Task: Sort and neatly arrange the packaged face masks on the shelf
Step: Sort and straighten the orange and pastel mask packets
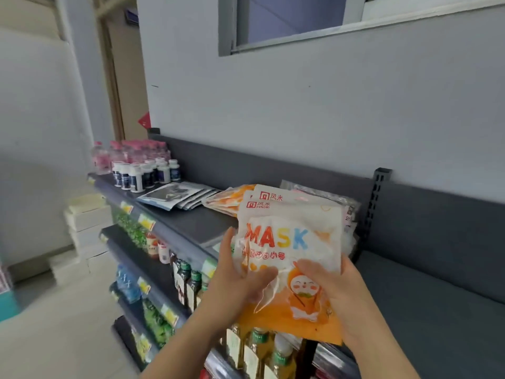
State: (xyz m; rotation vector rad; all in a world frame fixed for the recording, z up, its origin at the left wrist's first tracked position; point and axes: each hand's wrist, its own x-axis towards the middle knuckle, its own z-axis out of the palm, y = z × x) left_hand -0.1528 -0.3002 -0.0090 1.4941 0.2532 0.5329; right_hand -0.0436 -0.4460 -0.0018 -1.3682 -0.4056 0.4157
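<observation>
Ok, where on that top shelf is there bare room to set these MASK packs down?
Two bare patches: the shelf front before the dark packs and orange packs, left of the held MASK packs; and the shelf section right of the upright post. Crowded: the bottles at the far left end, and the clear packs piled against the post.

Top shelf (196, 222): bottles (144, 173) clustered at far left end; flat packets (177, 196) fanned just right of them; pile of mask packs (226, 200) further right, near the upright post (378, 192). Held stack of mask packs (289, 242) in front of that pile, left hand (235, 280) at its left edge, right hand (333, 285) at its right. Stocked lower shelves (128, 250) underneath.
</observation>
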